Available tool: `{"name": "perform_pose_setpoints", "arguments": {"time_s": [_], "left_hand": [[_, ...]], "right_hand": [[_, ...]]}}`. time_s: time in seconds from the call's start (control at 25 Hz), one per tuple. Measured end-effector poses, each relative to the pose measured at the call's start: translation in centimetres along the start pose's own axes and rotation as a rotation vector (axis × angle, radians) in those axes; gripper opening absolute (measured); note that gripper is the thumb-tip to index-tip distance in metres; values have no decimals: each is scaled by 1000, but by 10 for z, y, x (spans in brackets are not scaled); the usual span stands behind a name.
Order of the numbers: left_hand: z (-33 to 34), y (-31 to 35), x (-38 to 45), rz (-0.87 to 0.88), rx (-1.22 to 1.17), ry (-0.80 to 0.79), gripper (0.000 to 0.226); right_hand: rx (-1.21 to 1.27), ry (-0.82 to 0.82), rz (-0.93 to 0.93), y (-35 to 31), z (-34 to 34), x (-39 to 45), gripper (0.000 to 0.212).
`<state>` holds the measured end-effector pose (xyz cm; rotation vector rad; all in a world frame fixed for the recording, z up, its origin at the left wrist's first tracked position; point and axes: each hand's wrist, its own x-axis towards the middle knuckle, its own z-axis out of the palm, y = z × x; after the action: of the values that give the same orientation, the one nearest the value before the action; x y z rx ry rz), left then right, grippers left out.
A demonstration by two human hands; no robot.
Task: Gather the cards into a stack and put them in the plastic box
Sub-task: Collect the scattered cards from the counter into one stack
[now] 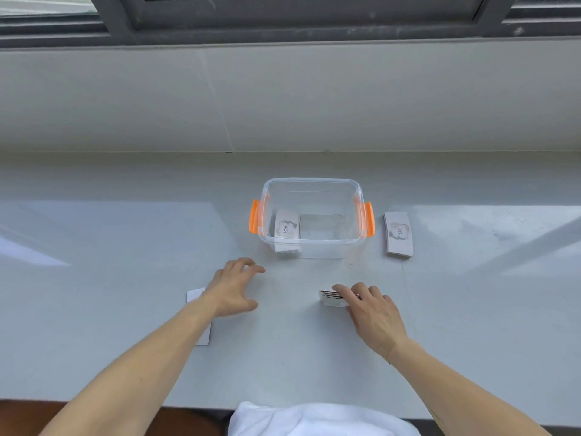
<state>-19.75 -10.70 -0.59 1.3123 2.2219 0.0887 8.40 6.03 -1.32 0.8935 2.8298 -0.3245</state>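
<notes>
A clear plastic box (311, 184) with orange clip handles stands open on the white counter. A stack of white "love" cards (285, 228) lies inside it at the left end. Another card stack (398, 234) lies on the counter just right of the box. My right hand (371, 313) rests on a small card stack (330, 298) in front of the box, fingers curled over its top edge. My left hand (234, 289) hovers with fingers spread, holding nothing, just left of the box front. A white card (195, 295) lies partly hidden under my left wrist.
The white counter (125, 240) runs wide to both sides and meets a wall and a window frame (283, 23) behind the box. White cloth (314, 418) shows at the near edge.
</notes>
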Motion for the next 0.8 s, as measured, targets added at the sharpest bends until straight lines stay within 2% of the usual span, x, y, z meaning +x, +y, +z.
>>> {"name": "perform_pose_setpoints", "arguments": {"time_s": [0.12,0.24,0.4,0.56,0.68,0.8], "left_hand": [[-18,-61,-23,-131,164,-92,96],[-16,-91,-44,-216,172,-136,105],[-10,-91,-44,-227,173,-89,96],[-14,-86,-40,-270,164,-129,73],[-19,-71,-30,-291,-79,-77,49],[-22,-41,-16,-239,-497,150,29]], "right_hand": [[-13,1,-2,0,-2,0,52],[-18,-5,5,-3,-2,-1,52],[-10,6,14,-5,-2,-1,46],[-6,5,7,-6,-1,-3,44],[-4,10,7,-5,0,-6,42],[16,12,-6,-4,3,-7,45]]}}
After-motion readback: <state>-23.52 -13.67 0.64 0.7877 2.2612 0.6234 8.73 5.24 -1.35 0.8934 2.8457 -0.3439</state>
